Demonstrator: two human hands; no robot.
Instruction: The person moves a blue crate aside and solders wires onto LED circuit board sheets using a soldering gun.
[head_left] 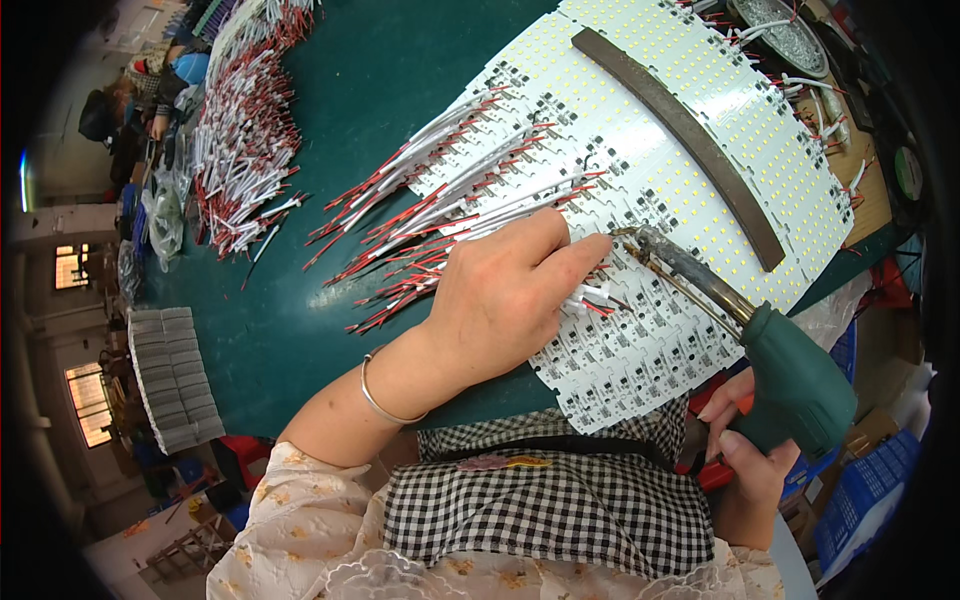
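Over the white LED circuit-board sheet (640, 345), my left hand (505, 290) is closed, its index finger reaching to the soldering tip. Short white wires (592, 298) with red and black ends stick out from under its fingers; how many it grips is hidden. My right hand (750, 465), at the sheet's near right edge, is wrapped round the green handle of a soldering gun (800, 380). The gun's metal tip touches or nearly touches the board just beside my left fingertips. Rows of red and white wires (440, 215) lie across the sheet's left part.
A curved brown bar (690, 135) rests on the sheet. On the green tabletop (350, 75) lies a big heap of red and white wires (240, 150). A metal dish (785, 35) stands at the far right. Grey ribbed padding (175, 380) lies at the left edge. Another person (120, 105) is at the far left.
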